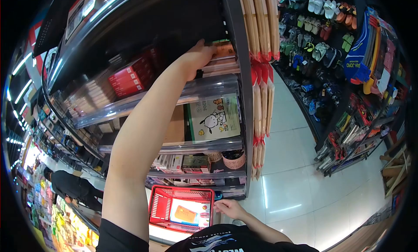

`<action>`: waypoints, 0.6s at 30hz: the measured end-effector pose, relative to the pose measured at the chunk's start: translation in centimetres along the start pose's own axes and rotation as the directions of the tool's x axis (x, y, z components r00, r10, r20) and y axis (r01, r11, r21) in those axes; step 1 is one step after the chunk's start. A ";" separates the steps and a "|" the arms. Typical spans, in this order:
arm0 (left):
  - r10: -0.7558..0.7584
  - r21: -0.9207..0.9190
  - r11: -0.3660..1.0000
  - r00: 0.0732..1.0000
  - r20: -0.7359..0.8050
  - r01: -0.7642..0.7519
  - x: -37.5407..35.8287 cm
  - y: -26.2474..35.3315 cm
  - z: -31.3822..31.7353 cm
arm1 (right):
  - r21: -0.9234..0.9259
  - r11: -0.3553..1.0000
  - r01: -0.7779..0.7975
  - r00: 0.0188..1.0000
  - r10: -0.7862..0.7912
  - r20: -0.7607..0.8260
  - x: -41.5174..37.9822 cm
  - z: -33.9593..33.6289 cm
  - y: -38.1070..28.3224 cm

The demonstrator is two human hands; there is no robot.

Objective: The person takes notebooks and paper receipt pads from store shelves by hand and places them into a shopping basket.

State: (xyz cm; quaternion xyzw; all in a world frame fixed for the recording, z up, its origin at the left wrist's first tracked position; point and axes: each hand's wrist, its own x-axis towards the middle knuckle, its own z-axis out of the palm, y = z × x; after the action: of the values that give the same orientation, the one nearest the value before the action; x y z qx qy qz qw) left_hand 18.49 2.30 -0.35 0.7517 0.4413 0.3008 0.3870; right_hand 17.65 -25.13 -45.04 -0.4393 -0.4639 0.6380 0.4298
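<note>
My left hand [198,59] reaches deep into an upper shelf at the end of my stretched arm. Its fingers touch the left end of an orange and green flat pack [225,49] on top of a stack of pinkish flat packs [221,67]. Most of those fingers are hidden, so a grip cannot be made out. Low in front of my body, my right hand [230,208] has its fingers curled at the right rim of a red shopping basket [152,208]. An orange flat pack [185,214] lies inside the basket.
Red boxes [133,79] stand left of my arm. A cartoon-dog folder [214,119] is one shelf down, above a round patterned container [234,159]. Wrapped wooden boards [260,91] hang on the shelf's right end. Slippers [320,51] fill a rack beyond the aisle. A person [74,189] bends at far left.
</note>
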 end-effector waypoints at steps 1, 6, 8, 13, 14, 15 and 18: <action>-0.010 -0.004 1.000 1.000 -0.002 0.010 -0.1 0.1 0.0 | 0.000 1.000 -0.010 1.000 0.010 0.005 -0.1 0.0 -0.1; 0.212 0.213 0.961 0.962 -0.169 -0.175 -2.3 0.2 -0.3 | 0.122 0.992 -0.017 1.000 0.016 0.014 -0.1 -0.1 1.6; 0.458 0.302 0.871 0.865 -0.207 -0.388 -2.9 -1.4 -1.1 | 0.105 0.993 -0.047 0.999 0.045 0.020 0.1 -0.3 2.7; 0.756 0.400 0.649 0.607 -0.244 -0.647 -13.3 -3.9 -2.8 | 0.045 0.991 -0.126 0.991 0.124 0.041 0.9 0.3 1.8; 0.791 0.408 0.608 0.566 -0.234 -0.681 -14.7 -6.4 -3.3 | 0.041 0.989 -0.144 0.988 0.142 0.060 1.4 0.6 2.0; 0.822 0.415 0.567 0.523 -0.226 -0.711 -16.4 -9.0 -3.9 | 0.035 0.986 -0.165 0.984 0.162 0.077 1.8 0.9 2.1; 0.645 0.317 0.763 0.695 -0.317 -0.564 -22.4 -16.7 -4.2 | -0.031 0.979 -0.203 0.971 0.205 0.122 3.0 2.0 1.5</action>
State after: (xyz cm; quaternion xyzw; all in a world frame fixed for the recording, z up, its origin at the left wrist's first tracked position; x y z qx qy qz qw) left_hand -1.69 -11.30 -14.79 0.8090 0.2658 0.5167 0.0892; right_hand 14.75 -23.04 -46.64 -0.4477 -0.4481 0.7008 0.3282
